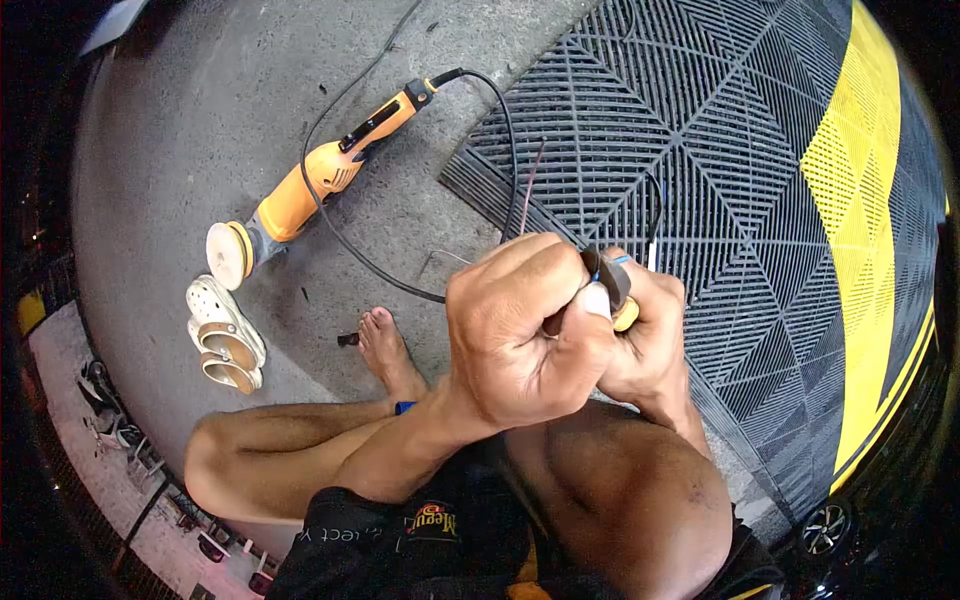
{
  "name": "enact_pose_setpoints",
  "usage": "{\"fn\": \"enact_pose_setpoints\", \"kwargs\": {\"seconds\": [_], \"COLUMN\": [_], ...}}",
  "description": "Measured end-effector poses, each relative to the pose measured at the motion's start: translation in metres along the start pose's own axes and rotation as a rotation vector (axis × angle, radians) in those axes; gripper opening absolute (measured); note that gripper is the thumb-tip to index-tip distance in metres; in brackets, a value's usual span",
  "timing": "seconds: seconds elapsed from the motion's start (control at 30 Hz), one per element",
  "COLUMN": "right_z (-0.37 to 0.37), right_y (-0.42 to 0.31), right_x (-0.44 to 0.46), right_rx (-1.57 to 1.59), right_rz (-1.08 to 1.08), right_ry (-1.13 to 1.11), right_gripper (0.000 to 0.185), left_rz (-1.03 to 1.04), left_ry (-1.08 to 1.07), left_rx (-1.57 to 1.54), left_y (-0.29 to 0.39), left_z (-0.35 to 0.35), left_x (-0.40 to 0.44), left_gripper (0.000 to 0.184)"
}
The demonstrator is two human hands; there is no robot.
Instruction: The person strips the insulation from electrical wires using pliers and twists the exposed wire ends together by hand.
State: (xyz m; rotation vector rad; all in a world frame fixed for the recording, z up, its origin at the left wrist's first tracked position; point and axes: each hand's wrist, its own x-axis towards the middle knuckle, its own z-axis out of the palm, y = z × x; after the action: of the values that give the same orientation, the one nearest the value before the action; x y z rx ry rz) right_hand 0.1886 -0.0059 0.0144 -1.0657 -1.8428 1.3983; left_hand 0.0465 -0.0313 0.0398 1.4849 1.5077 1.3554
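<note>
My left hand (525, 335) is closed in a fist, its thumb pressed beside a thin blue wire (597, 276). Touching it on the right, my right hand (650, 335) is wrapped round a small tool with a dark metal blade (606, 275) and a yellow part (627, 315). Most of the tool and wire is hidden by the fingers. A thin reddish wire (532, 190) rises just above my left hand. The black cable (510, 130) of an orange power tool (310, 187) loops down near the same hand.
The power tool, with a round pale pad (226, 256), lies on grey concrete (180, 120). Cream clogs (225, 335) sit below it. A bare foot (385, 345) is near my left forearm. Black and yellow grid tiles (700, 130) cover the right side, where a dark cable end (655, 205) lies.
</note>
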Motion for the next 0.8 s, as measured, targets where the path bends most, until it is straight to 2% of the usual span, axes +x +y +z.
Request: {"fn": "enact_pose_setpoints", "kwargs": {"seconds": [0.1,0.23,0.3,0.4,0.57,0.8], "right_z": [-0.004,-0.009,-0.011,-0.005,-0.002,-0.002], "right_y": [-0.007,-0.014,-0.012,-0.011,-0.009,-0.013], "right_x": [0.002,0.006,0.007,0.007,0.0,0.003], "right_rx": [0.046,0.064,0.062,-0.152,-0.126,-0.076], "right_rz": [0.076,0.039,0.007,-0.06,0.006,0.046], "right_ry": [-0.016,0.017,0.017,0.075,0.028,0.07], "right_gripper": [0.019,0.022,0.022,0.021,0.02,0.019], "left_rz": [-0.042,-0.055,-0.203,-0.127,-0.001,0.063], "left_ry": [-0.012,-0.046,-0.054,-0.041,0.015,0.075], "left_rx": [-0.125,-0.121,-0.115,-0.052,0.052,0.075], "left_y": [0.001,0.003,0.004,0.0,-0.005,-0.006], "left_z": [-0.002,-0.007,-0.009,-0.009,-0.001,0.008], "left_x": [0.002,0.004,0.004,0.002,-0.003,0.001], "left_gripper": [0.017,0.019,0.019,0.021,0.025,0.027]}}
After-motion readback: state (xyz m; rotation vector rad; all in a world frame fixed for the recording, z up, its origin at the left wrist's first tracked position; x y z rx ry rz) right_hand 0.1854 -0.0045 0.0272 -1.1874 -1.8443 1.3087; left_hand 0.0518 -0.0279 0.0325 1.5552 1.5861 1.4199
